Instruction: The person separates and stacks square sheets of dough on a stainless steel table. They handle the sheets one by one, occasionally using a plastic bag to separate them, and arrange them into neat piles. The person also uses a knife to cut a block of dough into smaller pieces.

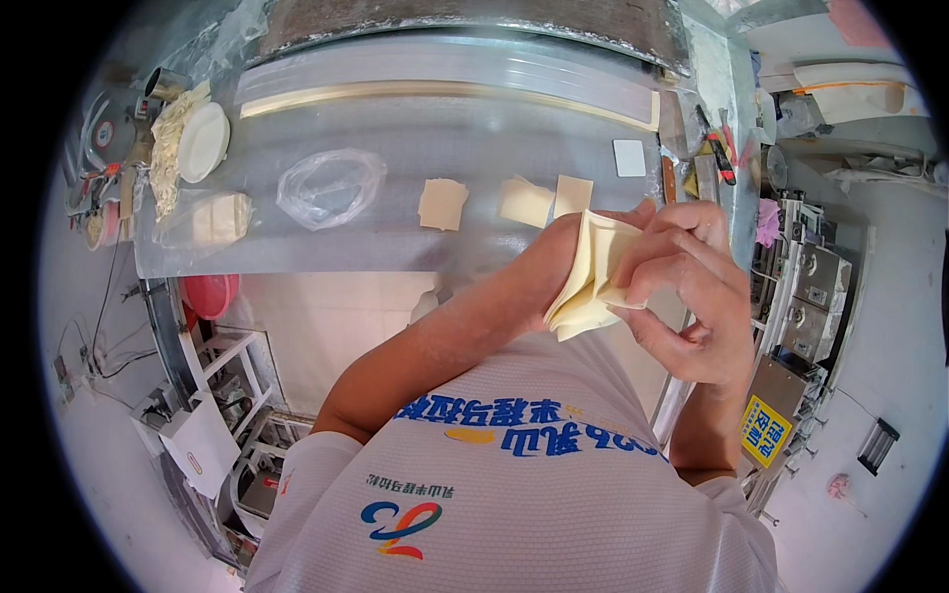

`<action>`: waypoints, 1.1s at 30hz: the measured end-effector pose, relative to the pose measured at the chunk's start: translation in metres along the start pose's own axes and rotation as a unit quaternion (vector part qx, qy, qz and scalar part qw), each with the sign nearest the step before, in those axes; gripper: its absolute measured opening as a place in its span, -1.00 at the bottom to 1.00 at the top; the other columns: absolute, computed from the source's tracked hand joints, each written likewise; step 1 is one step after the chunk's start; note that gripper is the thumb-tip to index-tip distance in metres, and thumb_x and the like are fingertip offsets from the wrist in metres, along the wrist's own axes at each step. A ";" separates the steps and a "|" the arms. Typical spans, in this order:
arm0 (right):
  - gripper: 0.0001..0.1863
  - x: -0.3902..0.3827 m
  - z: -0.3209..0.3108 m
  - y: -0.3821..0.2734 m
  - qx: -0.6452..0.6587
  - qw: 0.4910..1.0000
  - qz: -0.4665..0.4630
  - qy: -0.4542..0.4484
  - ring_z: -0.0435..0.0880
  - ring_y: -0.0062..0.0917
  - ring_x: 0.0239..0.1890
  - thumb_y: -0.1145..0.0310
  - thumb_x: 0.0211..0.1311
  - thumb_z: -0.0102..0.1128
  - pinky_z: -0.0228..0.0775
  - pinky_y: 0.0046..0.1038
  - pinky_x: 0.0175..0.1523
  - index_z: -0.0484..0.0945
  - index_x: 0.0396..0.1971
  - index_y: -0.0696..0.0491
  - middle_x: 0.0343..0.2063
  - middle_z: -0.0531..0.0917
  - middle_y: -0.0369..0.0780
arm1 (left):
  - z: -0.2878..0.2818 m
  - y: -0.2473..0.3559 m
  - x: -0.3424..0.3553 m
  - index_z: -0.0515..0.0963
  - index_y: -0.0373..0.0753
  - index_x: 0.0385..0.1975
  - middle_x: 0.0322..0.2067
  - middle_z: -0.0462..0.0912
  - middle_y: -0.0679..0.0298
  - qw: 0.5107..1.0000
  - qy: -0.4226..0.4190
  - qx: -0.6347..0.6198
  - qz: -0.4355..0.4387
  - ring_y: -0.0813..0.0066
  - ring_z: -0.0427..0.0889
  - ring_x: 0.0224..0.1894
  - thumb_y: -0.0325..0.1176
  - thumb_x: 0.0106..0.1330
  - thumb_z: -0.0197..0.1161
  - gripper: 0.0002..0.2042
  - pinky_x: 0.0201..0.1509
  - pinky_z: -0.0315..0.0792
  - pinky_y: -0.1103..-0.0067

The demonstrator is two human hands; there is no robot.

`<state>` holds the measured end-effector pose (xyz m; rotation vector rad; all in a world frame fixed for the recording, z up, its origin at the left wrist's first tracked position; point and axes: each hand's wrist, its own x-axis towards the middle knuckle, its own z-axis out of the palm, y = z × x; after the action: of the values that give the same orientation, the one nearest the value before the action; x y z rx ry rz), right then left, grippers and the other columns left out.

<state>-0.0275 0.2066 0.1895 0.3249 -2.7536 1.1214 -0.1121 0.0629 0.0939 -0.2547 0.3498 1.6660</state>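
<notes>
A stack of thin, pale yellow square dough wrappers is held up in front of my chest, its lower edges fanned apart. My left hand grips the stack from the far side, most of its fingers hidden behind it. With thumb and forefinger, my right hand pinches the right edge of the wrappers; how many sheets it has between the fingers I cannot tell. Beyond my hands on the metal table lie a tan square wrapper pile, a paler pile and another square pile.
A clear plastic bag lies left on the table. Further left are a bagged pale block, a white oval dish and crumpled dough sheets. A white square card and red-handled tools sit at the right.
</notes>
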 end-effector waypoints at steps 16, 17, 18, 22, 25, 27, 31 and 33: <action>-0.68 -0.008 -0.016 -0.005 0.006 0.995 -0.014 -0.100 0.61 -0.31 -0.13 0.60 -0.18 0.42 0.40 -0.28 0.04 0.75 -0.31 0.05 -0.21 0.69 -0.26 | -0.022 -0.003 0.005 0.64 -0.21 -0.04 -0.25 0.74 0.28 0.996 -0.049 -0.050 -0.053 0.54 0.77 -0.31 -0.09 0.57 0.28 -0.71 -0.33 0.64 0.58; -0.70 -0.011 -0.017 -0.004 0.018 0.994 0.007 -0.105 0.61 -0.30 -0.13 0.60 -0.15 0.44 0.41 -0.29 0.03 0.75 -0.30 0.07 -0.20 0.69 -0.25 | -0.024 -0.003 0.006 0.64 -0.22 -0.03 -0.23 0.74 0.28 0.997 -0.046 -0.040 -0.050 0.54 0.77 -0.30 -0.11 0.58 0.27 -0.72 -0.32 0.64 0.58; -0.71 -0.010 -0.014 -0.005 0.015 0.998 0.029 -0.061 0.61 -0.30 -0.13 0.59 -0.11 0.46 0.42 -0.30 0.01 0.76 -0.28 0.09 -0.20 0.70 -0.23 | -0.026 -0.004 0.006 0.63 -0.23 -0.01 -0.21 0.74 0.27 0.998 -0.044 -0.029 -0.047 0.54 0.77 -0.28 -0.13 0.59 0.26 -0.72 -0.30 0.64 0.59; -0.71 0.005 0.007 -0.014 -0.014 0.996 0.063 0.058 0.62 -0.28 -0.14 0.56 0.02 0.50 0.46 -0.32 -0.02 0.77 -0.18 0.14 -0.20 0.71 -0.19 | -0.005 -0.007 -0.008 0.63 -0.27 -0.03 -0.25 0.69 0.25 0.995 0.021 0.078 0.057 0.55 0.70 -0.35 -0.26 0.59 0.18 -0.78 -0.38 0.57 0.57; -0.67 0.006 0.013 -0.011 -0.024 0.997 0.039 0.055 0.62 -0.28 -0.15 0.57 0.04 0.52 0.46 -0.34 -0.02 0.76 -0.12 0.14 -0.20 0.72 -0.18 | 0.004 -0.007 -0.014 0.62 -0.31 0.01 -0.22 0.68 0.25 0.994 0.040 0.090 0.050 0.57 0.69 -0.32 -0.35 0.56 0.14 -0.78 -0.36 0.54 0.61; -0.66 0.003 0.016 -0.008 -0.024 0.998 0.027 0.049 0.62 -0.28 -0.16 0.58 0.04 0.52 0.47 -0.35 -0.02 0.76 -0.11 0.13 -0.20 0.72 -0.18 | -0.001 -0.007 -0.012 0.62 -0.30 0.02 -0.23 0.68 0.25 0.996 0.015 0.081 0.045 0.57 0.70 -0.31 -0.34 0.57 0.14 -0.78 -0.36 0.54 0.61; -0.66 -0.002 0.017 -0.002 -0.011 0.997 0.034 0.065 0.62 -0.28 -0.18 0.61 0.03 0.52 0.48 -0.36 -0.05 0.77 -0.12 0.12 -0.24 0.72 -0.19 | -0.008 -0.006 -0.007 0.62 -0.30 -0.01 -0.24 0.67 0.28 0.997 0.011 0.078 0.025 0.58 0.70 -0.32 -0.33 0.56 0.16 -0.79 -0.36 0.53 0.61; -0.68 -0.002 0.016 -0.003 0.003 0.997 0.045 0.068 0.62 -0.29 -0.20 0.62 0.03 0.52 0.48 -0.37 -0.06 0.77 -0.15 0.12 -0.26 0.71 -0.19 | -0.012 -0.006 -0.007 0.63 -0.28 -0.04 -0.25 0.67 0.29 0.998 0.008 0.057 0.019 0.58 0.69 -0.32 -0.31 0.56 0.16 -0.80 -0.36 0.54 0.61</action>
<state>-0.0259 0.1935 0.1796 0.1201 -2.6694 1.1274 -0.1058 0.0524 0.0848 -0.1784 0.4622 1.6756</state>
